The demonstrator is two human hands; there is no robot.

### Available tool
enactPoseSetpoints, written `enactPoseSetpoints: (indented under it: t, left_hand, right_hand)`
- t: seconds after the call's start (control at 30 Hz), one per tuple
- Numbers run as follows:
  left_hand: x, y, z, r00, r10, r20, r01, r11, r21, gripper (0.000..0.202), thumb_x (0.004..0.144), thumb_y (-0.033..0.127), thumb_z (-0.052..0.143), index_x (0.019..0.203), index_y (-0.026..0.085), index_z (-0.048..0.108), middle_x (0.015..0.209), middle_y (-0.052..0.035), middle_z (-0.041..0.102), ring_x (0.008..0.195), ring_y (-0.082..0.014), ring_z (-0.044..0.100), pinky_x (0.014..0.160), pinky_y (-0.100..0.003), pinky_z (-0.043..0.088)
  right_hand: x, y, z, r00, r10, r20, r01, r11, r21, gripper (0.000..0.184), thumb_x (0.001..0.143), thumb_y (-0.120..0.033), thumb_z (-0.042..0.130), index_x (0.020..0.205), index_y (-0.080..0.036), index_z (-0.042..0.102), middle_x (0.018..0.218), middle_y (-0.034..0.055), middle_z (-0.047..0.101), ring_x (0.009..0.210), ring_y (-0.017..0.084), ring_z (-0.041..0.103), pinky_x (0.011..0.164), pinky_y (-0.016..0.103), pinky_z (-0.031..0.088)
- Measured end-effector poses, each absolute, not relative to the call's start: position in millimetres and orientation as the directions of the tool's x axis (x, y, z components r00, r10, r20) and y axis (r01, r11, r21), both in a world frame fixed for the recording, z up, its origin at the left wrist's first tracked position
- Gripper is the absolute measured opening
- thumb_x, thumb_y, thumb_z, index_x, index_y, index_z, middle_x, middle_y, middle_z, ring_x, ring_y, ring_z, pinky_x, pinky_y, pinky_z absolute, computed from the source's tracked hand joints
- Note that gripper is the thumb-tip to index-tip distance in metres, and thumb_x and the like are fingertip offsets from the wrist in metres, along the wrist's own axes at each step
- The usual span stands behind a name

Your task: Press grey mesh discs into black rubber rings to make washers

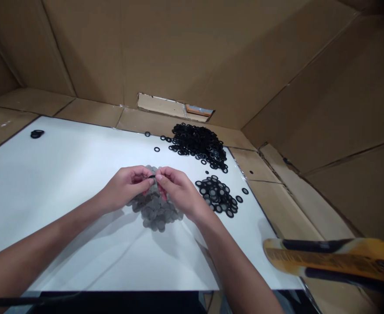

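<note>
My left hand (125, 187) and my right hand (175, 192) meet at the fingertips, both pinching a small black rubber ring (152, 176) that is partly hidden by the fingers. Directly beneath them lies a loose pile of grey mesh discs (154, 210). Behind my right hand is a heap of black rings with grey mesh centres (217, 196). Farther back, a larger heap of plain black rubber rings (198, 144) sits near the far edge of the white board (48, 183), with several strays beside it.
A small clump of black rings (37, 134) lies at the far left of the board. Cardboard (179, 52) lines the surroundings. A yellow tool handle with black grips (329, 259) intrudes at the lower right, close to the board's right edge.
</note>
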State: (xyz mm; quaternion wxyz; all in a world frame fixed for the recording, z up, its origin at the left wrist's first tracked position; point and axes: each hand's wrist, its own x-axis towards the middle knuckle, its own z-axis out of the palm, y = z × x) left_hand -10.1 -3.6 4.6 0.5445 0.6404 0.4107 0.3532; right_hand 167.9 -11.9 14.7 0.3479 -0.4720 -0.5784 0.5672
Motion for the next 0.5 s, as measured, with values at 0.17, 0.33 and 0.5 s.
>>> enactPoseSetpoints:
  t: [0.17, 0.33, 0.5]
  left_hand:
    - [-10, -3, 4, 0.383, 0.924, 0.009, 0.115, -0.057, 0.992, 0.015, 0.088, 0.03, 0.062, 0.079, 0.018, 0.064, 0.064, 0.0038, 0.058, 0.057, -0.0092, 0.05, 0.052, -0.021, 0.039]
    - [-10, -4, 3, 0.293, 0.955, 0.047, 0.064, -0.069, 0.996, 0.015, 0.087, 0.032, 0.065, 0.084, 0.018, 0.065, 0.068, 0.0028, 0.06, 0.061, -0.0109, 0.055, 0.056, -0.022, 0.045]
    - [-8, -5, 2, 0.217, 0.976, 0.033, -0.052, -0.023, 0.998, 0.022, 0.085, 0.037, 0.071, 0.092, 0.017, 0.065, 0.081, 0.0008, 0.065, 0.074, -0.0124, 0.06, 0.067, -0.023, 0.049]
  right_hand:
    - [165, -18, 13, -0.221, 0.975, -0.009, 0.239, 0.045, -0.97, 0.019, 0.092, -0.037, 0.052, 0.08, -0.021, 0.053, 0.065, -0.0039, 0.049, 0.055, 0.011, 0.042, 0.052, 0.024, 0.035]
    - [161, -22, 12, -0.159, 0.982, 0.101, 0.266, 0.142, -0.954, 0.016, 0.092, -0.036, 0.056, 0.087, -0.021, 0.059, 0.078, 0.0004, 0.06, 0.066, 0.014, 0.054, 0.058, 0.025, 0.046]
    - [155, -20, 13, -0.151, 0.989, -0.003, -0.02, -0.006, -1.0, 0.019, 0.083, -0.035, 0.068, 0.089, -0.019, 0.062, 0.081, 0.0023, 0.065, 0.071, 0.016, 0.064, 0.064, 0.028, 0.056]
